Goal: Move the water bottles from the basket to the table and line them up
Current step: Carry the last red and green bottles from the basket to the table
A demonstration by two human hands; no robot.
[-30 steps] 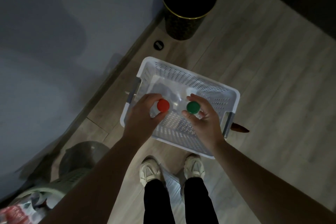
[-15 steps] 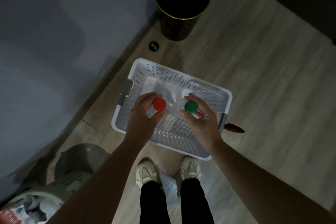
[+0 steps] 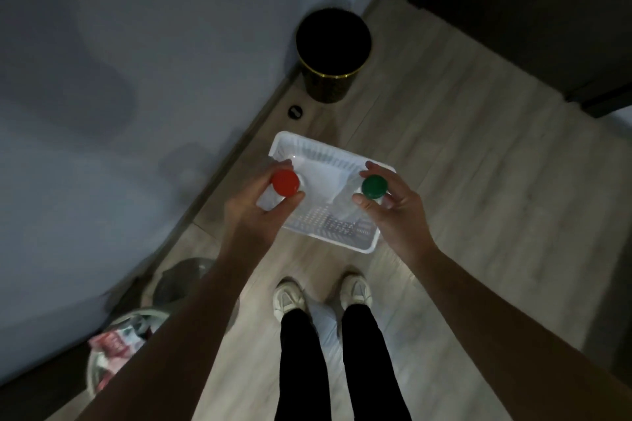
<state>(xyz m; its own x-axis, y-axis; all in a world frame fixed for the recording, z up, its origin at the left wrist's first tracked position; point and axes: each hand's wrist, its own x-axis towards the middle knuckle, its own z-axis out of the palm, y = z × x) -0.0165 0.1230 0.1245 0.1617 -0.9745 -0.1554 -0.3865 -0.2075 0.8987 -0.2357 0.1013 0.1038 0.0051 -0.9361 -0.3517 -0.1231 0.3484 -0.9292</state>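
My left hand grips a clear water bottle by its neck, its red cap facing the camera. My right hand holds a second clear bottle with a green cap the same way. Both bottles hang above the white perforated basket on the wooden floor, their clear bodies hard to make out. A pale clear shape lies in the basket between the hands; I cannot tell what it is. No table is in view.
A black bin with a gold rim stands by the wall behind the basket, a small black disc near it. A round bin with rubbish sits at lower left. My feet stand just before the basket. Dark furniture fills the upper right.
Both hands have risen with their bottles and spread apart. The camera has pulled up and back, so the basket looks smaller and farther below.
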